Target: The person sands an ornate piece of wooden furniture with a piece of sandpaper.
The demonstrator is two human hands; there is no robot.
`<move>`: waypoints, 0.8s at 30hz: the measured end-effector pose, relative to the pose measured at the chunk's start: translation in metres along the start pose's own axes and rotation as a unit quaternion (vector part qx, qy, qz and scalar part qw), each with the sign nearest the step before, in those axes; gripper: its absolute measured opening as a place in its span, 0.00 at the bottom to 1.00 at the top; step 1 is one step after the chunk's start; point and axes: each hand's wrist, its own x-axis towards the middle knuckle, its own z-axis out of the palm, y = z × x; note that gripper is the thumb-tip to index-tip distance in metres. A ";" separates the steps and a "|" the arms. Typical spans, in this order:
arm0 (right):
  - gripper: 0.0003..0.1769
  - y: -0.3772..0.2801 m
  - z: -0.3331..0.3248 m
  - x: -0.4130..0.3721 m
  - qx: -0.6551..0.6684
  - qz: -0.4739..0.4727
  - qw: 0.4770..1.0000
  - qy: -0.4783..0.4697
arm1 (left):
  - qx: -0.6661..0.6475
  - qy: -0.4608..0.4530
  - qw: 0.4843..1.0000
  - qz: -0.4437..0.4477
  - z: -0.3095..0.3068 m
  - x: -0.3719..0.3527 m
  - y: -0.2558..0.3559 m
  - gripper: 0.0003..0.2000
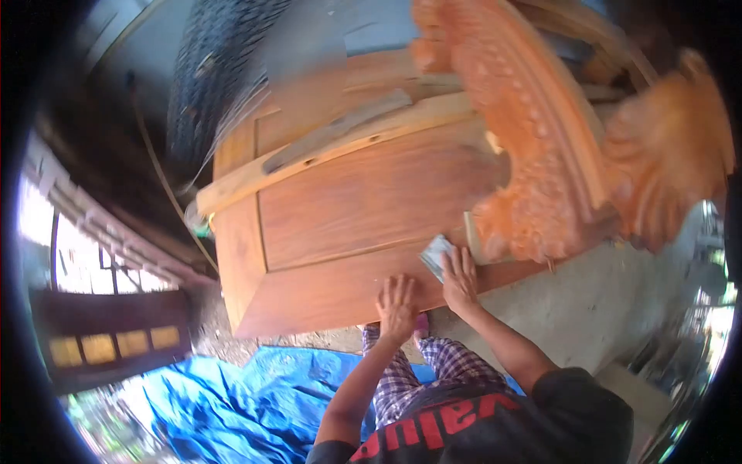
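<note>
Two hands on a wooden panel, sandpaper under the right.

Above a blue tarp (216,402), the wooden panel (348,201) lies flat. The left hand (398,305) rests on its near rail, released and fingers spread. Just beside it, the right hand (460,280) grasps the sandpaper (434,255) against the rail, close to a carved piece (533,139). The panel looks evenly smooth; how much rubbing remains I cannot tell.

Our left hand (398,305) lies on the near edge of the wooden panel (348,201). Our right hand (461,277) is just beside it to the right, on the sandpaper (434,254). Behind them a plank (332,147) crosses the panel, the carved piece (533,124) stands at its right end, and the tarp (232,394) lies before it.
</note>
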 end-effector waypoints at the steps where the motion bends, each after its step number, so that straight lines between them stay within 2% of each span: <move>1: 0.31 -0.001 0.003 -0.008 0.027 -0.016 0.999 -0.010 | 0.021 0.021 0.999 0.040 0.006 0.003 0.000 0.36; 2: 0.31 -0.005 0.009 -0.019 0.052 -0.033 0.998 -0.020 | 0.014 0.038 0.999 0.013 0.010 0.004 0.001 0.36; 4: 0.30 -0.018 0.015 -0.041 0.051 -0.087 0.993 -0.066 | -0.010 0.031 0.999 0.044 0.014 -0.001 0.007 0.35; 6: 0.30 -0.030 0.023 -0.050 0.048 -0.131 0.984 -0.111 | -0.055 0.081 0.995 0.022 0.016 -0.018 0.002 0.35; 8: 0.30 -0.051 0.036 -0.050 0.068 -0.171 0.975 -0.124 | -0.100 0.081 0.990 -0.056 0.003 -0.042 -0.015 0.33; 13: 0.35 -0.169 0.063 -0.008 0.070 -0.308 0.931 -0.186 | -0.042 0.178 0.930 -0.317 -0.028 -0.099 -0.113 0.35; 15: 0.35 -0.222 0.090 0.022 0.078 -0.442 0.873 -0.191 | -0.022 0.209 0.904 -0.371 -0.045 -0.115 -0.160 0.36; 16: 0.34 -0.250 0.100 0.046 0.083 -0.474 0.854 -0.196 | -0.001 0.231 0.880 -0.414 -0.055 -0.120 -0.183 0.37; 17: 0.34 -0.279 0.109 0.076 0.089 -0.505 0.835 -0.202 | -0.003 0.238 0.875 -0.421 -0.067 -0.124 -0.203 0.37; 19: 0.34 -0.335 0.123 0.142 0.080 -0.535 0.827 -0.156 | -0.007 0.243 0.830 -0.502 -0.097 -0.132 -0.237 0.40; 21: 0.31 -0.381 0.146 0.215 0.035 -0.545 0.833 -0.092 | -0.018 0.247 0.812 -0.529 -0.117 -0.137 -0.265 0.42; 23: 0.27 -0.426 0.150 0.260 0.011 -0.422 0.906 -0.022 | -0.032 0.251 0.794 -0.553 -0.127 -0.141 -0.287 0.44; 24: 0.27 -0.439 0.157 0.260 0.007 -0.430 0.902 -0.026 | -0.039 0.252 0.789 -0.559 -0.130 -0.142 -0.293 0.44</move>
